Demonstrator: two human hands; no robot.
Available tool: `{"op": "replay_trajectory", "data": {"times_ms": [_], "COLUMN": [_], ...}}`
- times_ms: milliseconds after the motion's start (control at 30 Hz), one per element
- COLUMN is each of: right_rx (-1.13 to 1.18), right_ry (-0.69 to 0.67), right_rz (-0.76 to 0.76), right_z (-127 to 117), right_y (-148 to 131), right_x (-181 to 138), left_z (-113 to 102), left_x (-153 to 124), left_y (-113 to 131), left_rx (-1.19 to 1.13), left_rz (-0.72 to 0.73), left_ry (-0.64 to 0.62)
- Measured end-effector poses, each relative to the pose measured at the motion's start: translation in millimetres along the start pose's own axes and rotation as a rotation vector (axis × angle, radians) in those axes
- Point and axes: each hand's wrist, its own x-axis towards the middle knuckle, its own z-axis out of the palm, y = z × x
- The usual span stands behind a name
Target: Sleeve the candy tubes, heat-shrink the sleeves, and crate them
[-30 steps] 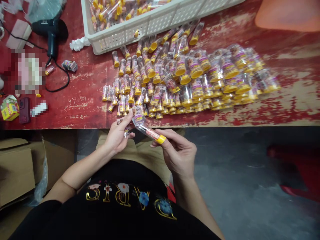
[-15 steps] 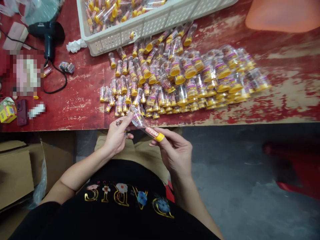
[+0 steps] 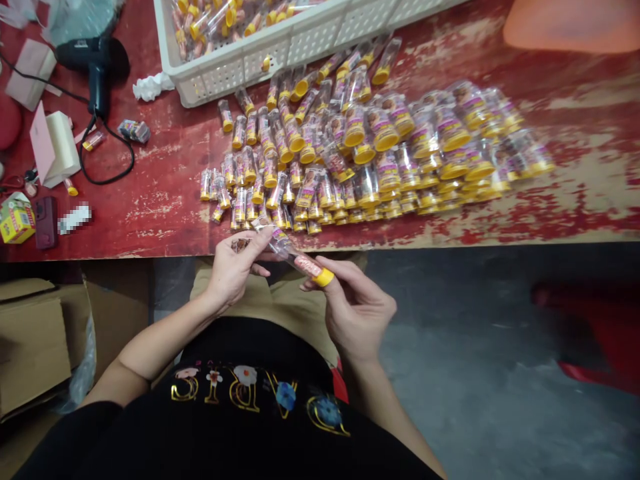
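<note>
My right hand [image 3: 359, 305] pinches a clear plastic tube [image 3: 306, 265] near its yellow cap. Pinkish-red contents show through the tube's wall beside the cap. The far end of the tube meets a clear, printed plastic sleeve [image 3: 279, 241] that my left hand [image 3: 234, 268] grips between thumb and fingers. How deep the tube sits inside the sleeve I cannot tell. More printed film shows in the left palm, partly hidden by the fingers. Just beyond my hands, a large pile of yellow-capped tubes in printed sleeves [image 3: 345, 160] lies on the red table [image 3: 170, 227].
Behind the pile stands a white perforated crate [image 3: 260, 63] of capped tubes. At left lie a black hair dryer [image 3: 97, 67] with its cord, a phone [image 3: 46, 222] and a yellow box [image 3: 17, 219]. Cardboard boxes [image 3: 35, 340] sit below the table's front edge [image 3: 150, 258].
The view has shifted slightly. My right hand and the tube sit a little farther right in the picture, and the sleeve's far end is a little lower. Both grips stay the same.
</note>
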Motion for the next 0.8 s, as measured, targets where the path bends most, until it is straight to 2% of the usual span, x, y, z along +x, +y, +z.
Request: {"op": "replay_trajectory", "data": {"times_ms": [100, 167, 267, 367, 467, 633, 800], "right_rx": [0.233, 0.258, 0.136, 0.063, 0.088, 0.148, 0.166], "right_ry": [-0.014, -0.005, 0.045, 0.031, 0.006, 0.104, 0.051], "right_rz": [0.223, 0.271, 0.177, 0.104, 0.151, 0.185, 0.152], "right_z": [-1, -1, -2, -4, -6, -7, -8], "right_y": [9, 12, 10, 5, 0, -4, -7], "right_x": [0, -2, -7, -10, -8, -4, -10], "left_z": [-2, -3, -5, -7, -9, -14, -13], "left_x": [-1, 0, 1, 2, 2, 2, 0], "left_y": [-1, -2, -4, -4, -2, -1, -4], "left_rx": [0.006, 0.014, 0.009, -0.005, -0.024, -0.009, 0.015], "left_rz": [0.024, 0.039, 0.032, 0.013, 0.014, 0.032, 0.019], "left_ry": [0.005, 0.02, 0.027, 0.017, -0.006, -0.011, 0.006]}}
